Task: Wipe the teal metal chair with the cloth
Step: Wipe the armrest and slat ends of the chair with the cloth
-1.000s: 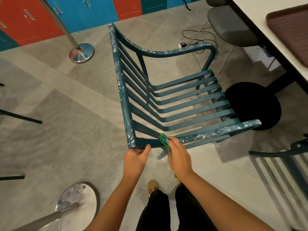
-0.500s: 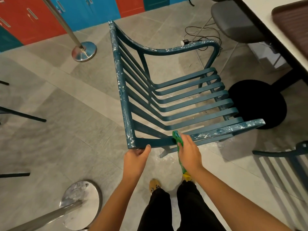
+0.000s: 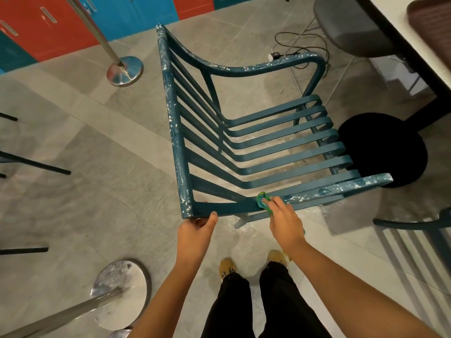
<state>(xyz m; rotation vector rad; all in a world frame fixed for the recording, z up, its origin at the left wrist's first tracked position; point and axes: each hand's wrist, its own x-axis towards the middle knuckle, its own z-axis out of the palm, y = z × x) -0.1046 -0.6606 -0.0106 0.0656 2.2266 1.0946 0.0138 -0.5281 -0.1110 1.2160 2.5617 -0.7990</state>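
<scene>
Clearly the chair [image 3: 244, 147] is a stiff metal thing: its frame and its long slats look rigid and will not bend under a wiping hand. It is probably rather heavy, so it should stay in place with only a light hold. It stands on the floor [image 3: 85, 179] directly in front of the person, seen from above, with its near arm rail close to the person's legs. The paint on the rails is covered with white flecks, most of all on the near rail and on the back rail, so the surface there is likely rough and may catch the cloth.

The left hand [image 3: 195, 230] holds the near corner of the frame, the fingers curled under the rail and the thumb up against its edge; this corner seems a good place to steady the chair. The right hand [image 3: 284, 220] presses a small green cloth [image 3: 263, 202] on the near rail, fingers closed around it. The cloth is soft and bunched up, so it should follow the round rail easily.

The floor is of grey tiles, with white dust lying under the near rail. Around the chair the room is crowded: two shiny stanchion bases [image 3: 124, 70], another teal chair [image 3: 419, 230] at the right, a tabletop [image 3: 400, 32] with a grey stool [image 3: 351, 23] beside it, a loose cable [image 3: 300, 48], and red and blue lockers [image 3: 56, 25] behind.
</scene>
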